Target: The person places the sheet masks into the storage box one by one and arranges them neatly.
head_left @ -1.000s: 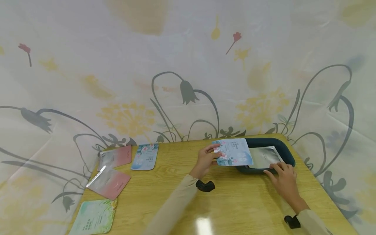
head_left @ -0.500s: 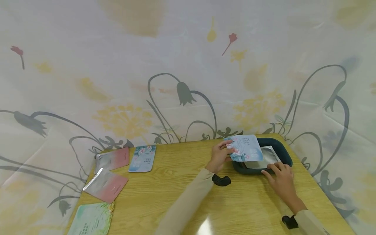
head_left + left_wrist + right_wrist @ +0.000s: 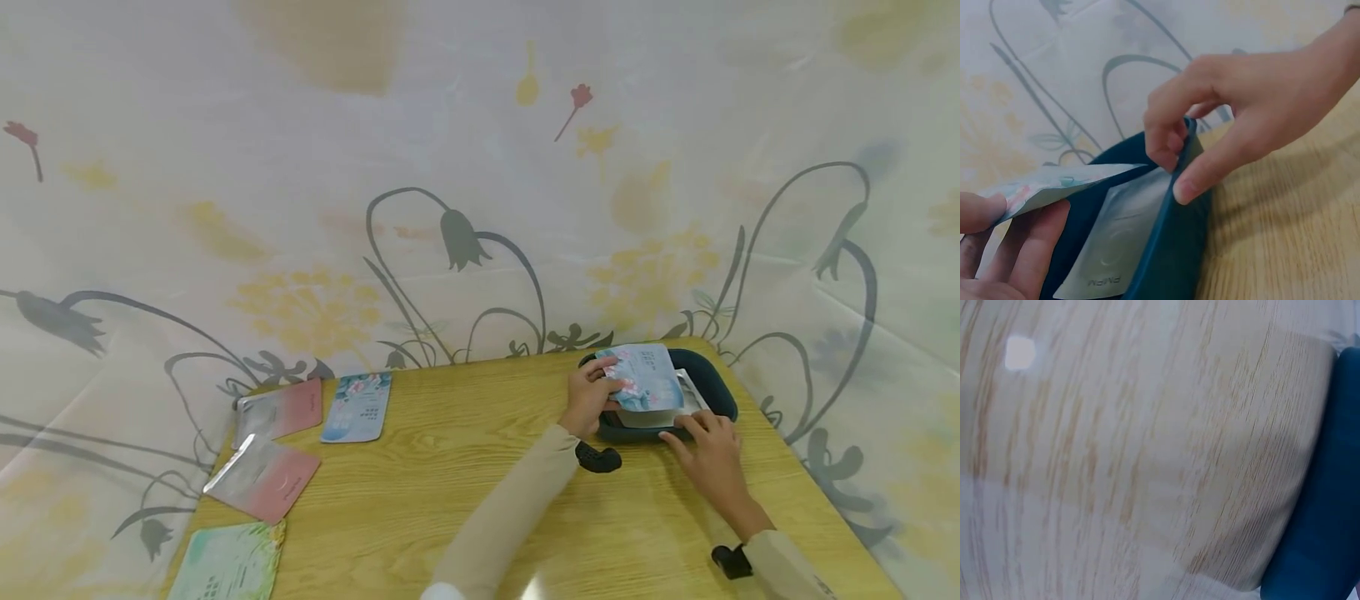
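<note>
My left hand (image 3: 597,388) pinches a light blue floral packet (image 3: 647,377) by its left edge and holds it flat just above a dark teal tray (image 3: 718,382) at the table's far right. The left wrist view shows the same packet (image 3: 1054,182) between thumb and fingers of that hand (image 3: 997,231). A silver packet (image 3: 1119,240) lies inside the tray (image 3: 1172,256). My right hand (image 3: 693,433) grips the tray's near rim, with fingers curled over the edge and the thumb outside (image 3: 1179,165). The right wrist view shows only tabletop and a piece of the tray (image 3: 1329,500).
On the wooden table (image 3: 450,467), at its left end, lie two pink and silver packets (image 3: 281,410) (image 3: 262,479), a blue packet (image 3: 357,407) and a green packet (image 3: 228,562). A floral cloth (image 3: 465,167) hangs close behind and beside the table.
My left hand has carried the blue packet rightward until it is over the tray. My right hand has stayed on the tray's near rim.
</note>
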Tool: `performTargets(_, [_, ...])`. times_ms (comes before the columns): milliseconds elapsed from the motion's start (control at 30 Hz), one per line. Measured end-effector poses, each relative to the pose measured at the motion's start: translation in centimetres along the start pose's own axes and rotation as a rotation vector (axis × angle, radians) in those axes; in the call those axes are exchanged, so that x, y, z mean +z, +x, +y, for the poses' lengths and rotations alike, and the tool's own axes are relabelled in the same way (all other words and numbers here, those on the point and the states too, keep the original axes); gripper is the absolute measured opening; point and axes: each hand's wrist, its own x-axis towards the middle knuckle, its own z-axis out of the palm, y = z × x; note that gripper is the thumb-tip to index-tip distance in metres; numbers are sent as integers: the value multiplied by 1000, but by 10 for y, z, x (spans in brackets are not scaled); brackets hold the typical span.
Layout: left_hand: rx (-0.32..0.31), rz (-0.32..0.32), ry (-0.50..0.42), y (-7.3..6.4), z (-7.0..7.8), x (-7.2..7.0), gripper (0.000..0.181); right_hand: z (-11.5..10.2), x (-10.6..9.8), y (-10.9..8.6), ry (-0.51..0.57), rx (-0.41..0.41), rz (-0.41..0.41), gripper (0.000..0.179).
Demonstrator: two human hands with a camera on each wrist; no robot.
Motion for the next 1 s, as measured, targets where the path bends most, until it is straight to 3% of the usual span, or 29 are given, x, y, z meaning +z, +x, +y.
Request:
performTargets(367, [19,-87,88,4,-20,6,33,2,1,0,12,-31,14,29])
performTargets(533, [54,-57,178,4,-27,6,29,2,1,-1,21,-32,23,33])
performTargets(667, [90,-6,297,3,-29,7,23,3,1,-2,21,-27,25,49])
performTargets(833, [128,57,488,4,-28,9,17,2,1,0,24,-24,26,42])
performTargets(1000, [155,19,739,2,-25,9,18,1,1,0,20,-14,13,34])
